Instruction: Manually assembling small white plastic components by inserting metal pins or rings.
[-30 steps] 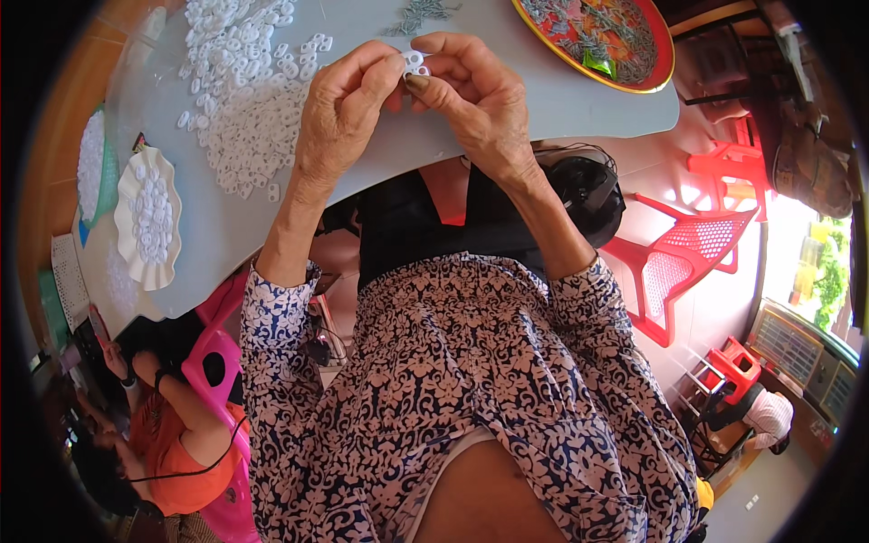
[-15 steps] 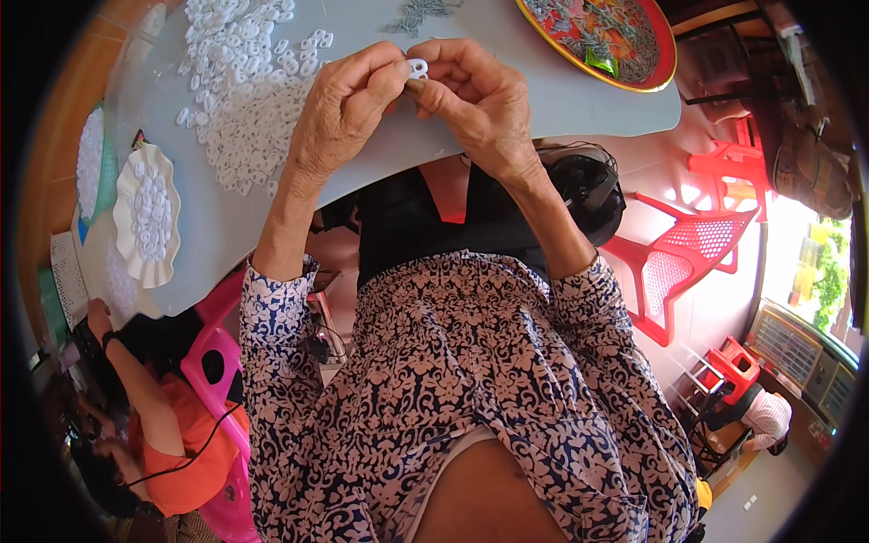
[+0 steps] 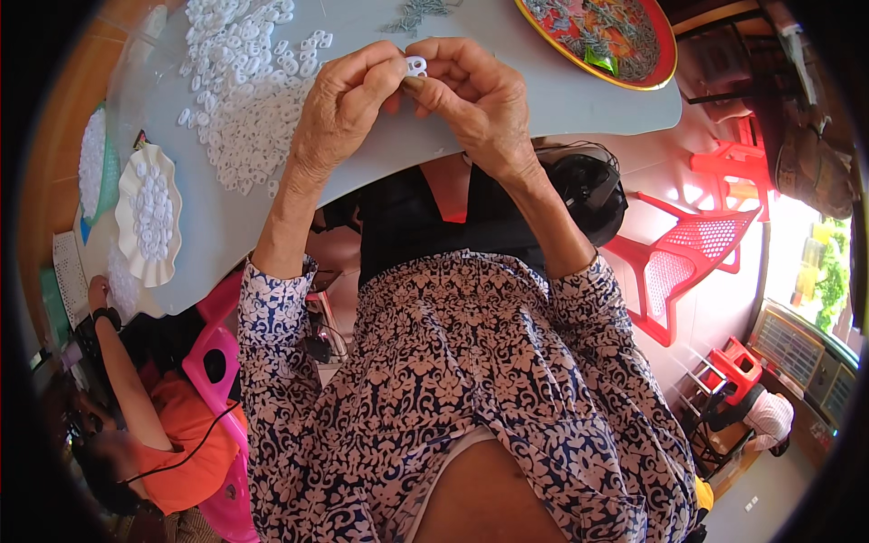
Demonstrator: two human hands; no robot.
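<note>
A small white plastic piece with an oval hole (image 3: 416, 65) is pinched between my two hands above the table. My left hand (image 3: 348, 104) is closed, thumb and forefinger meeting at the piece's left side. My right hand (image 3: 482, 107) grips it from the right, thumb below and curled fingers above. Fingers hide part of the piece. To the left of my left hand lies a heap of larger white oval pieces (image 3: 237, 56), with a spread of smaller white pieces (image 3: 246, 136) nearer me. Thin grey metal parts (image 3: 420, 13) lie beyond my hands.
A red, gold-rimmed tray (image 3: 671, 56) of grey metal parts stands at the table's (image 3: 579, 100) far right. On the left, a cream scalloped dish (image 3: 172, 237) holds white pieces. An orange-clad person (image 3: 186, 452) sits lower left; a red chair (image 3: 674, 253) stands right.
Both my hands stay in nearly the same place, still pinching the white piece, which has shifted slightly. At the left, the other person's arm and head have moved a little.
</note>
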